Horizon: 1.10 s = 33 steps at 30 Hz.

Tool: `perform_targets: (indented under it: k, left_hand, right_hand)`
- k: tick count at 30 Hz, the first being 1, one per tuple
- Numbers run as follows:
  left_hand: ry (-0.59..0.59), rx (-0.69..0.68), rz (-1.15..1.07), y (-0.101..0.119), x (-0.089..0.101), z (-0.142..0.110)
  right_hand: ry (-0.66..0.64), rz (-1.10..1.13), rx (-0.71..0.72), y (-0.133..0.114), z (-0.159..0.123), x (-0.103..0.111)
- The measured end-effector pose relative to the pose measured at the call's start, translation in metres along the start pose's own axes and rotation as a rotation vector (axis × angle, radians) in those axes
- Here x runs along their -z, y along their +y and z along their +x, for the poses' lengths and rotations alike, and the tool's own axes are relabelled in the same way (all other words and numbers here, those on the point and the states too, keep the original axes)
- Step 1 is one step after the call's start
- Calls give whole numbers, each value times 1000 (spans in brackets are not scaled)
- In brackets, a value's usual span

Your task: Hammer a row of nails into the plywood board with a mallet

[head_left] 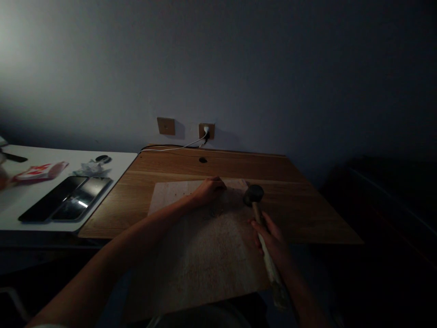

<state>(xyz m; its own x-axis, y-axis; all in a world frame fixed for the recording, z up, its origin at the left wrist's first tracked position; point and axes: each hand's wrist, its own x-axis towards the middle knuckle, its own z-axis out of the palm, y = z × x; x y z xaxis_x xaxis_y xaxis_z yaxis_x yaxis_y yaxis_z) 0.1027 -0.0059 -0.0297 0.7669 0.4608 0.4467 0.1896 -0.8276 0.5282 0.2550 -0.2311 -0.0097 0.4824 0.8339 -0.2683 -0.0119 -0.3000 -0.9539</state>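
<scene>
Clasping a mottled, round-headed hammer (pixel 268 258) is the right hand (pixel 275 236), the left hand's (pixel 209 189) grip unclear.

We have brown wooden bench (pixel 310 218) before us, grey wall (pixel 239 68) behind it. On bench: pale rectangular wooden board (pixel 205 273), near edge jutting past bench toward us. Our left grip (pixel 209 190) on board's far half. Right of it, dark-headed hammer with wooden handle (pixel 270 264), head near board's right edge, handle running toward us through our right grip (pixel 271 237). Left of bench, white flat-topped bench (pixel 124 161) bearing two dark rectangular glossy slabs (pixel 61 198) side by side; behind slabs, crumpled translucent plastic (pixel 91 167).
</scene>
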Motion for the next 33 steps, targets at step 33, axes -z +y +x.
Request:
perform_targets:
  k: [33]
  left_hand:
    - [-42, 206, -145, -2, -3, 5]
  right_hand:
    - [-186, -306, -43, -16, 7, -11]
